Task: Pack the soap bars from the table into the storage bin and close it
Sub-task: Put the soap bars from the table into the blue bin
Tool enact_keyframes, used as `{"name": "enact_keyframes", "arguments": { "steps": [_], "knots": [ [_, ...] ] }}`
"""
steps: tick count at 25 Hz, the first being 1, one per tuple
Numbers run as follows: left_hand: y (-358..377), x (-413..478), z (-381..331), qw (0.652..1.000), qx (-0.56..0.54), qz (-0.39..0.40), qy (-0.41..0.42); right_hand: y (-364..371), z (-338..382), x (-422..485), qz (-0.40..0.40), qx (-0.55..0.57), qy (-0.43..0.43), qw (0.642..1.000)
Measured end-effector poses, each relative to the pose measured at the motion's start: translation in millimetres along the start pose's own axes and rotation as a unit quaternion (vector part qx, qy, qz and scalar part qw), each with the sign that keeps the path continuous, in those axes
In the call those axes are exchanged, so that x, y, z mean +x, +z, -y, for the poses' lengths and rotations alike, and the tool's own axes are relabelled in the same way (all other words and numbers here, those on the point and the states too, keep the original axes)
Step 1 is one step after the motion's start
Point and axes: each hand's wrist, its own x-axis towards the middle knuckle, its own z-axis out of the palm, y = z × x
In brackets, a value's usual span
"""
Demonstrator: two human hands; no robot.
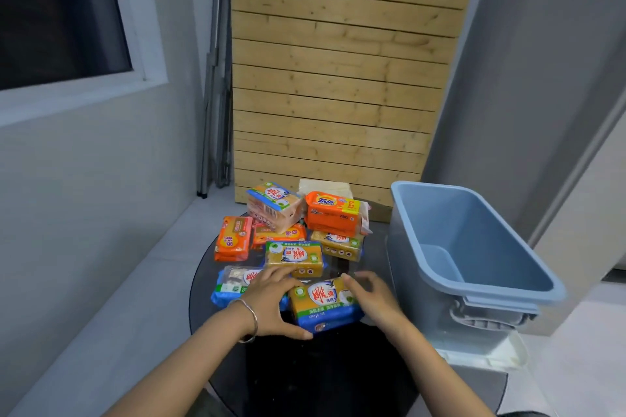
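Several wrapped soap packs lie piled on a dark round glass table (332, 379). The nearest, a yellow soap pack (321, 303) with blue and green edging, sits between my hands. My left hand (271, 305), with a bangle on the wrist, grips its left side with the thumb at the near edge. My right hand (372, 298) holds its right side with curled fingers. An open blue storage bin (501, 291) stands on the right with nothing visible inside it. Further back are an orange Tide pack (332, 213) and an orange soap pack (233, 239).
A white lid (487, 354) lies under the bin at the table's right edge. A slatted wooden panel (338, 71) leans against the wall behind the table. A window (57, 17) is on the left wall and folded metal poles (216, 112) stand in the corner.
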Motion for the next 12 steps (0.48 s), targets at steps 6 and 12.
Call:
{"name": "enact_keyframes", "arguments": {
  "steps": [6, 12],
  "knots": [
    [-43.7, 46.8, -1.0, 0.968, -0.228, -0.078, -0.067, -2.2, 72.1, 55.9, -0.089, 0.172, -0.078, 0.978],
    [-56.5, 117.9, -23.8, 0.913, -0.381, -0.097, -0.107, 4.9, 63.6, 102.4, -0.098, 0.275, -0.009, 0.956]
  ]
}}
